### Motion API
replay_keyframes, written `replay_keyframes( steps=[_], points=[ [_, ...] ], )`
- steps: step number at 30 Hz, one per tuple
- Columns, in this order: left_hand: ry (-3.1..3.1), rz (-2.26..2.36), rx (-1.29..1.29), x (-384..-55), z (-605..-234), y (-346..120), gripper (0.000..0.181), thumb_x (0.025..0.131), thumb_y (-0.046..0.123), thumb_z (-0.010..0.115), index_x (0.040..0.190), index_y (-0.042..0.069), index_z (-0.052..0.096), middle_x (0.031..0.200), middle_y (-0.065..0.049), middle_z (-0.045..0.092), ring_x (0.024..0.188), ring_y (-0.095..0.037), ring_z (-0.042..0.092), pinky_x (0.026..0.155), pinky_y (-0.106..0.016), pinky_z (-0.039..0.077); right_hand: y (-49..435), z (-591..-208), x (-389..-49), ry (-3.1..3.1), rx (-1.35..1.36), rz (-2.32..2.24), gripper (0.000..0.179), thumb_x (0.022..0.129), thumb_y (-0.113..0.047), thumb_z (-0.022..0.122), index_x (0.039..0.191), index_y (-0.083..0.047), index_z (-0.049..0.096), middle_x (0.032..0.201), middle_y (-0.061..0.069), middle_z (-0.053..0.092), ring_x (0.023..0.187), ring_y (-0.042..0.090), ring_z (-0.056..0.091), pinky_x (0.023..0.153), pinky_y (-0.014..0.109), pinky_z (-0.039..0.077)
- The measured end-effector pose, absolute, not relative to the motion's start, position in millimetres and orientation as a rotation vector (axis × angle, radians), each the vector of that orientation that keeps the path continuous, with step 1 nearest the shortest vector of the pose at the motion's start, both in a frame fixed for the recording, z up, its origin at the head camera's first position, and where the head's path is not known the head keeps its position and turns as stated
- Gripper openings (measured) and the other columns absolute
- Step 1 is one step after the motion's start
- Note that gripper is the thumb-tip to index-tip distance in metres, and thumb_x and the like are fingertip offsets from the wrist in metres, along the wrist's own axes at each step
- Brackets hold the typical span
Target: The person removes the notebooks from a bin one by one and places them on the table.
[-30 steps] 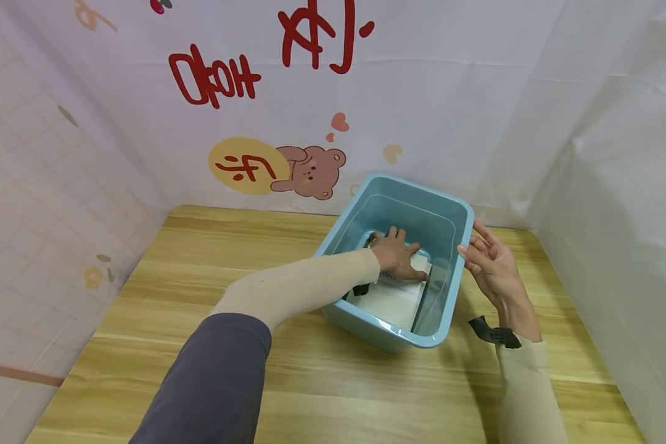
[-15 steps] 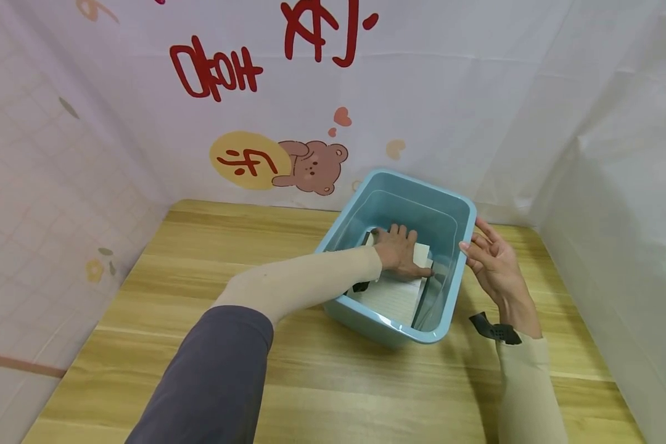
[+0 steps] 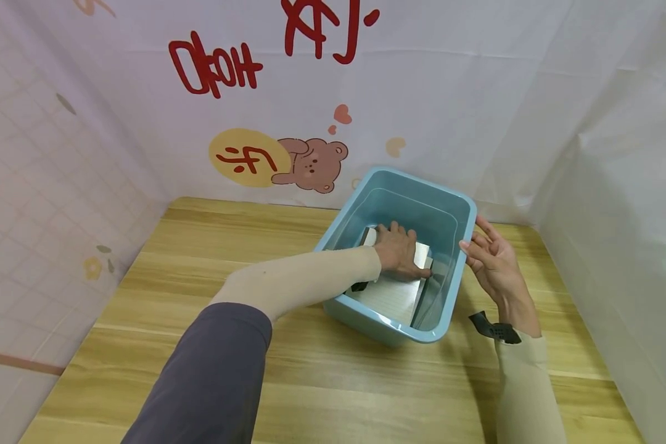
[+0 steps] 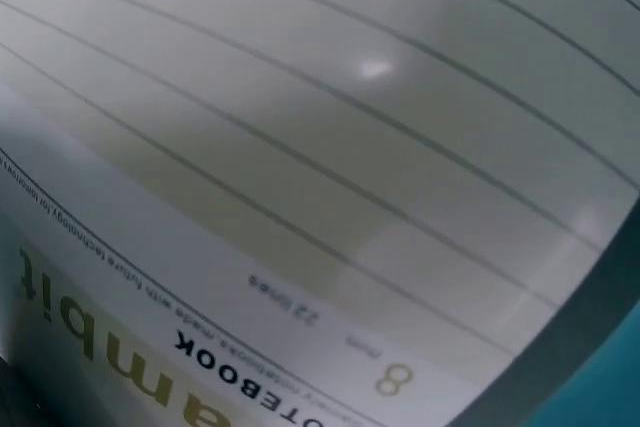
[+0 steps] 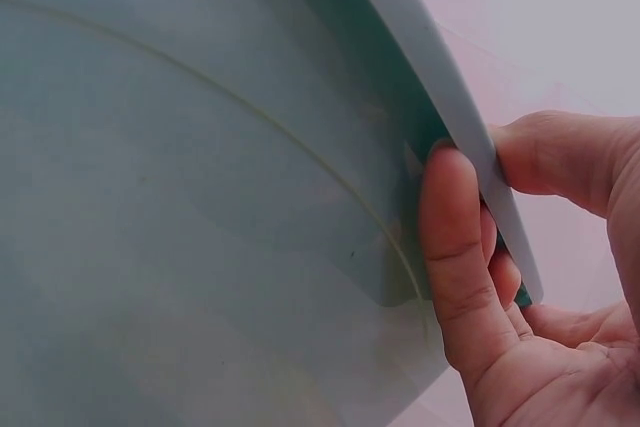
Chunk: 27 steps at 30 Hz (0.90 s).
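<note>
A light blue plastic bin (image 3: 361,316) stands tilted in view on the wooden table. Inside it lie pale notebooks (image 3: 391,299), stacked slightly askew; the ruled cover of the top notebook (image 4: 300,127) fills the left wrist view, with "NOTEBOOK" printed on it. My left hand (image 3: 398,250) reaches down into the bin and rests on the top notebook, fingers spread. At the bin's right side, my right hand (image 3: 494,262) pinches the rim. In the right wrist view, thumb and fingers (image 5: 460,247) sit on either side of that rim. The notebooks' lower edges are hidden.
The wooden table (image 3: 211,246) runs to a white printed backdrop (image 3: 422,92) behind the bin. Sheeting (image 3: 616,203) closes the right side, and a grid-patterned sheet (image 3: 44,185) the left. A black strap (image 3: 495,329) circles the right wrist.
My left hand has shifted slightly over the notebooks, and more of the top notebook's far corner shows now. The right hand keeps its hold on the rim.
</note>
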<state>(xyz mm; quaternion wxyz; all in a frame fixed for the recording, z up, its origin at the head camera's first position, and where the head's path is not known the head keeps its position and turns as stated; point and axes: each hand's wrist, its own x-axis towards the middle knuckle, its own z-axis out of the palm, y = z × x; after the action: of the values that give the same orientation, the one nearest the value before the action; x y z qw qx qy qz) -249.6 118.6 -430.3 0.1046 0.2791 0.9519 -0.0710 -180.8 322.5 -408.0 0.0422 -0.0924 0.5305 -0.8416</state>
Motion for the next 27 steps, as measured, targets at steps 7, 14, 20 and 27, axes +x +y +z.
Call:
replay_keyframes(
  steps=[7, 14, 20, 27],
  points=[
    [2.894, -0.151, 0.917, -251.5, -431.9, 118.6, 0.074, 0.087, 0.086, 0.04, 0.112, 0.017, 0.047, 0.104, -0.002, 0.053, 0.096, -0.02, 0.044, 0.089, -0.042, 0.041, 321.8, -405.0, -179.6, 1.605, -0.304, -2.586, 0.084, 0.096, 0.018, 0.053, 0.163, -0.003, 0.007, 0.118, 0.007, 0.072, 0.097, 0.016, 0.074, 0.076, 0.026, 0.061],
    [2.965, -0.093, 0.989, -256.2, -429.2, 120.7, 0.07, 0.089, 0.084, 0.037, 0.11, 0.018, 0.047, 0.1, -0.002, 0.053, 0.09, -0.02, 0.041, 0.077, -0.037, 0.031, 321.7, -407.3, -179.9, 1.588, -0.288, -2.591, 0.081, 0.097, 0.017, 0.053, 0.162, -0.002, 0.009, 0.115, 0.006, 0.072, 0.096, 0.015, 0.073, 0.075, 0.025, 0.061],
    [2.96, -0.049, 1.016, -262.0, -423.0, 123.8, 0.07, 0.09, 0.083, 0.033, 0.115, 0.02, 0.046, 0.106, -0.001, 0.054, 0.094, -0.02, 0.042, 0.08, -0.037, 0.032, 322.7, -408.5, -180.7, 1.602, -0.285, -2.582, 0.082, 0.097, 0.016, 0.053, 0.163, -0.002, 0.007, 0.118, 0.006, 0.071, 0.098, 0.015, 0.073, 0.078, 0.025, 0.061],
    [2.957, 0.038, 1.015, -269.2, -409.5, 127.2, 0.073, 0.09, 0.082, 0.033, 0.126, 0.02, 0.047, 0.119, -0.002, 0.058, 0.103, -0.02, 0.047, 0.088, -0.04, 0.037, 321.6, -408.5, -180.4, 1.589, -0.273, -2.594, 0.083, 0.097, 0.017, 0.051, 0.163, -0.002, 0.005, 0.12, 0.006, 0.071, 0.097, 0.015, 0.074, 0.077, 0.025, 0.061]
  ],
)
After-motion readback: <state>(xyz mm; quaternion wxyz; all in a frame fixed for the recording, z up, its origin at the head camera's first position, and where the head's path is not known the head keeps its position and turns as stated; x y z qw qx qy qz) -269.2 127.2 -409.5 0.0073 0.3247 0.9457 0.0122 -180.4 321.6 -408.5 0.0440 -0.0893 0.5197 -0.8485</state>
